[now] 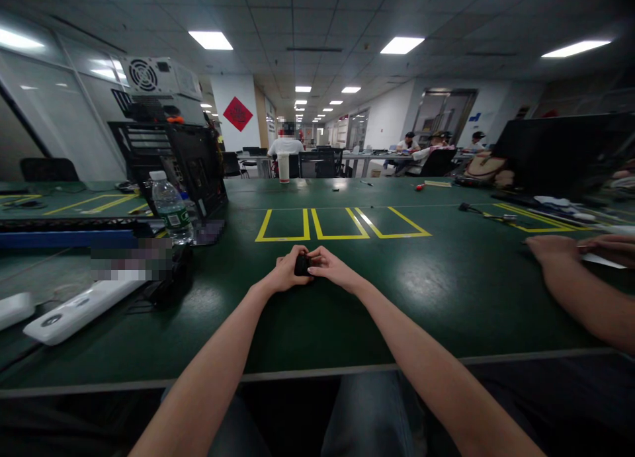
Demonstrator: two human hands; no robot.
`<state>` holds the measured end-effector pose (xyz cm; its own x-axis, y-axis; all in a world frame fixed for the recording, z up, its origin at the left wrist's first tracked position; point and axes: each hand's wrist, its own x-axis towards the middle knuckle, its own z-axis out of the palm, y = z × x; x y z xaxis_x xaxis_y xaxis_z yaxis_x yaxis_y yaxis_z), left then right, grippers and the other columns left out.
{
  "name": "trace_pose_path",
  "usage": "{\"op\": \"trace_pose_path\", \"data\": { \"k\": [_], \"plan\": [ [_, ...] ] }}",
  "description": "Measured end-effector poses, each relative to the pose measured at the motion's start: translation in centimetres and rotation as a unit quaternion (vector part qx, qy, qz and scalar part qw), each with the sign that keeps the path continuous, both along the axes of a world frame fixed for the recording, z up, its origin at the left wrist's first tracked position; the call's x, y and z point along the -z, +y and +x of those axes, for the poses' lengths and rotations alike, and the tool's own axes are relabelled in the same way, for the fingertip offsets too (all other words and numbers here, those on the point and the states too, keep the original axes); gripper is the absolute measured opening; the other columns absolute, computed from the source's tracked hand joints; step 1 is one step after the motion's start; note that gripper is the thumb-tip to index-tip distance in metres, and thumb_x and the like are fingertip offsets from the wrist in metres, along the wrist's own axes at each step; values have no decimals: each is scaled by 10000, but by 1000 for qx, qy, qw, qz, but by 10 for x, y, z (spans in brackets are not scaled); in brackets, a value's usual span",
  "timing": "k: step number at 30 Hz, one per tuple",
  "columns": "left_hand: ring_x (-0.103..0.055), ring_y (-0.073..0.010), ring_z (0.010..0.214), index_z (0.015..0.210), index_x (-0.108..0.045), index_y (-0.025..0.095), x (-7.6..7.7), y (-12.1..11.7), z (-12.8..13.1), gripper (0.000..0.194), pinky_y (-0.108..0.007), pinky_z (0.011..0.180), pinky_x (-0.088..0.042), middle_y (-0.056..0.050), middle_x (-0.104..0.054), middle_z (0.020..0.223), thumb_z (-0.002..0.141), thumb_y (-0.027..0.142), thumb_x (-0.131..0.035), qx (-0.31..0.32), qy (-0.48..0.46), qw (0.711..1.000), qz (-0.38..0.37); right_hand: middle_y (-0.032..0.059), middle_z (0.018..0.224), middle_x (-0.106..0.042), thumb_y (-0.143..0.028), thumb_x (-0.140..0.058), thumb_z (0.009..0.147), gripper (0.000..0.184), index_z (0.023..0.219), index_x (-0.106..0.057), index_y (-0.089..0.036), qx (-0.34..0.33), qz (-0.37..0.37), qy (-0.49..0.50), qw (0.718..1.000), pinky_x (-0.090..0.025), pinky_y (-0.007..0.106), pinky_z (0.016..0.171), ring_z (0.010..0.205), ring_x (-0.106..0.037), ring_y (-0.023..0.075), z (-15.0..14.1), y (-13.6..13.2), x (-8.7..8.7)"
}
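Observation:
Both of my hands meet on the green table [436, 291], a little in front of three yellow taped rectangles [337, 224]. Between them sits a small black object [301, 265], too small to identify. My left hand [285, 272] wraps its left side with curled fingers. My right hand [330, 266] closes on its right side, fingertips over the top. The object rests low, at or just above the table surface.
A water bottle [171, 209] and a black computer case [171, 159] stand at left, with white devices [74, 311] near the front left edge. Another person's forearm and hands [580, 258] lie at right. A white cup [283, 167] stands far back. People sit beyond.

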<state>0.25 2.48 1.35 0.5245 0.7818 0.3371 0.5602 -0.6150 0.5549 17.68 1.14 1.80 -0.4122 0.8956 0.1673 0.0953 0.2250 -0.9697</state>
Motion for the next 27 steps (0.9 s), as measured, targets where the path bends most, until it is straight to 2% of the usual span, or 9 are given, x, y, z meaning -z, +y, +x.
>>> {"op": "trace_pose_path", "data": {
  "k": [6, 11, 17, 21, 27],
  "plan": [
    [-502, -244, 1005, 1104, -332, 248, -2, -2, 0, 572, -414, 899, -308, -31, -499, 1050, 633, 275, -655, 9, -3, 1000, 4, 21, 865, -586, -383, -565, 734, 249, 893, -496, -203, 21, -8, 9, 1000, -448, 366, 790, 855, -562, 172, -5, 3, 5],
    [-508, -242, 991, 1096, -333, 241, -2, -2, -1, 569, -412, 896, -309, -30, -500, 1035, 629, 277, -656, 8, -3, 1000, 5, 48, 912, -568, -377, -564, 736, 248, 883, -523, -181, 26, -23, -7, 999, -442, 393, 806, 885, -545, 188, -4, 5, 5],
    [-508, -243, 998, 1098, -325, 245, -1, -1, -1, 567, -410, 901, -307, -29, -499, 1045, 637, 286, -653, 6, -1, 1000, 3, 18, 929, -571, -284, -666, 661, 321, 925, -504, -198, -8, -5, 1, 1000, -428, 365, 844, 931, -541, 174, 1, -3, -2],
    [-496, -247, 1018, 1105, -322, 244, -1, -2, -1, 583, -412, 903, -305, -32, -495, 1062, 631, 288, -660, 9, -1, 1000, 8, 21, 886, -573, -344, -586, 727, 244, 895, -491, -194, 10, 1, 10, 1000, -443, 366, 803, 898, -551, 171, -2, 3, 5],
    [-489, -237, 1026, 1100, -318, 246, 0, 0, -1, 578, -405, 908, -301, -29, -496, 1050, 633, 281, -658, 15, -1, 1000, 14, 38, 919, -574, -342, -593, 718, 272, 921, -515, -179, 21, 0, -3, 1000, -432, 388, 821, 902, -548, 182, -3, 11, 11]
  ]
}}
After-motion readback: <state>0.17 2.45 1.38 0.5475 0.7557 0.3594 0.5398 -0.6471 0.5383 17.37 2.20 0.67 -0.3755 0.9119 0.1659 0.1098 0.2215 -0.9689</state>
